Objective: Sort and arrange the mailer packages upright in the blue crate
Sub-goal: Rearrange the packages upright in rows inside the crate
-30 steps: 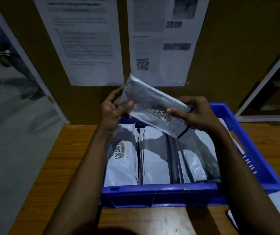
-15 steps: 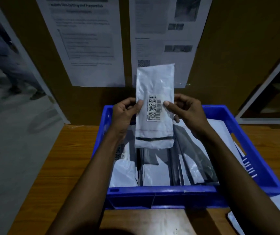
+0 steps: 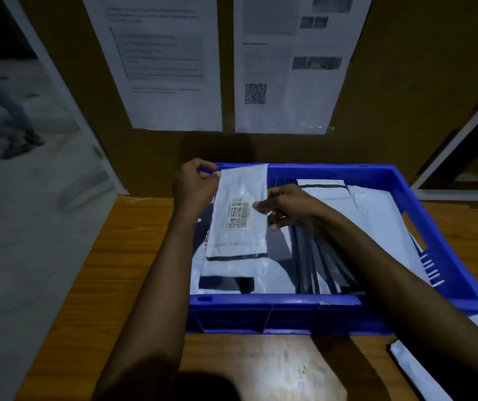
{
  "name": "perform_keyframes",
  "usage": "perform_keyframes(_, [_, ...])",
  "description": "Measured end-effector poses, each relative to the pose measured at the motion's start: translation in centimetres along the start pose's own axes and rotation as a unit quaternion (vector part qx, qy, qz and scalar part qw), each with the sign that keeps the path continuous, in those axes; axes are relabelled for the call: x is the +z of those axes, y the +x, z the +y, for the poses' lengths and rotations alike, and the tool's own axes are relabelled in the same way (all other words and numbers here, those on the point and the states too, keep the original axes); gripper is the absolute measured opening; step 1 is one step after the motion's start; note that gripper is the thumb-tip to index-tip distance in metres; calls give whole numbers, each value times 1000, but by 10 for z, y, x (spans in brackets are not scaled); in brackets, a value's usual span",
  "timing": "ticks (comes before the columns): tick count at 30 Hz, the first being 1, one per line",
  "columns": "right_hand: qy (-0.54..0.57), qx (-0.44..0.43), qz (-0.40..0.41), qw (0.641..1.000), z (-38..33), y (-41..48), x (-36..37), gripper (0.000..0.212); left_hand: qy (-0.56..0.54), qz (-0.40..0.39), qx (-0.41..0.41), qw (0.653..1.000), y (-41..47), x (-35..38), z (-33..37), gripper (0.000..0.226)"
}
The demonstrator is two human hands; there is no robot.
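White mailer (image 3: pixel 239 227) over blue crate (image 3: pixel 290 303) — left grip (image 3: pixel 194 185) pinches top-left corner, right grip (image 3: pixel 285 206) pinches right edge.

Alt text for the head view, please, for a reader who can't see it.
Left hand and right hand hold a white barcoded mailer over the left end of a blue crate holding more mailers, on a wooden table. Printed sheets hang behind.

White mailer (image 3: pixel 239 224) upright in blue crate (image 3: pixel 284 312)
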State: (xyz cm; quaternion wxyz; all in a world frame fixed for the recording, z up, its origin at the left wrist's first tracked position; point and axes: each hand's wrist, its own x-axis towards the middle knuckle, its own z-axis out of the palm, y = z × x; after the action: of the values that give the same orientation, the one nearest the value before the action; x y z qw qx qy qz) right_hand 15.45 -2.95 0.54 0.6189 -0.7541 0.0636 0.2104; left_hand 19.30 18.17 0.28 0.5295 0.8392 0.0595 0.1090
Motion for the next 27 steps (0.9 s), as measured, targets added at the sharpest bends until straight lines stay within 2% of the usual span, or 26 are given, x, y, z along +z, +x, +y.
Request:
perform_keyframes(6, [-1, 77, -83, 994, 0, 21, 32, 41, 71, -32, 15, 997, -3, 6, -5, 13])
perform_keyframes(10, [-43, 99, -86, 990, 6, 31, 55, 17, 135, -68, 16, 988, 0, 8, -11, 14])
perform_keyframes(15, [-122, 79, -43, 989, 12, 27, 62, 19, 202, -122, -10, 972, -4, 10, -15, 15])
perform_keyframes(17, [-117, 73, -25, 990, 13, 22, 58, 23, 210, -135, -19, 968, -4, 10, -18, 18])
perform_keyframes(18, [-95, 75, -24, 992, 14, 20, 57, 30, 213, -138, -19, 967, -4, 11, -19, 19])
perform_keyframes(20, [-54, 85, -31, 994, 19, 18, 57, 57, 218, -131, -12, 967, -3, 13, -18, 19])
perform_keyframes(22, [-51, 79, -22, 995, 20, 21, 55, 70, 208, -123, -11, 970, -3, 14, -17, 17])
perform_keyframes(24, [-106, 38, 23, 993, 19, 28, 44, 63, 216, -141, -20, 966, -3, 16, -19, 15])
perform_keyframes(27, [-267, -54, 101, 957, 12, 33, 22, 41, 238, -151, -20, 959, -5, 15, -21, 13])
